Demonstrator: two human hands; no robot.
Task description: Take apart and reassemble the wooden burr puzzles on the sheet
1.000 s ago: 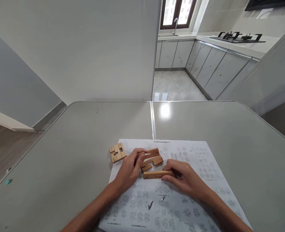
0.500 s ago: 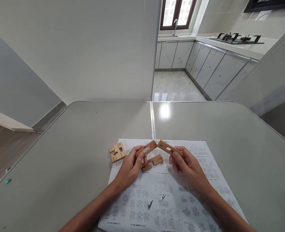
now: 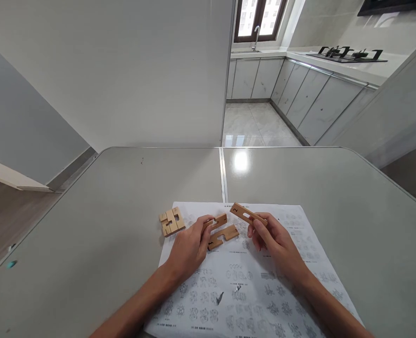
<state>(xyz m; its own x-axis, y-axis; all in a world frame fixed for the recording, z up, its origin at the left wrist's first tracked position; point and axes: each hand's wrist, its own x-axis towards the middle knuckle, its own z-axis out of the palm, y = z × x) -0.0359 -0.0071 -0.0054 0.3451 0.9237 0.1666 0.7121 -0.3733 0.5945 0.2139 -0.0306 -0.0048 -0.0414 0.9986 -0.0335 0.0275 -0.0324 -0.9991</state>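
Grips wooden block (image 3: 221, 219) in left hand (image 3: 188, 246), now lowered over printed sheet (image 3: 253, 267), just beyond notched block (image 3: 232, 232) lying there. Still pinches slotted block "2" (image 3: 239, 211) aloft in right hand (image 3: 273, 236), toward sheet's far edge. Parts their ends, leaving both unjoined. Leaves pale block cluster (image 3: 173, 226) by sheet's far-left corner, on table (image 3: 88, 230).

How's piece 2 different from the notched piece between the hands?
Piece 2 is in the right hand; the notched piece lies on the paper. In the picture, piece 2 slants down rightward, the notched piece up. Piece 2 shows a small opening, the notched piece a wider gap in its edge. Both are brown wood with a dark mark.
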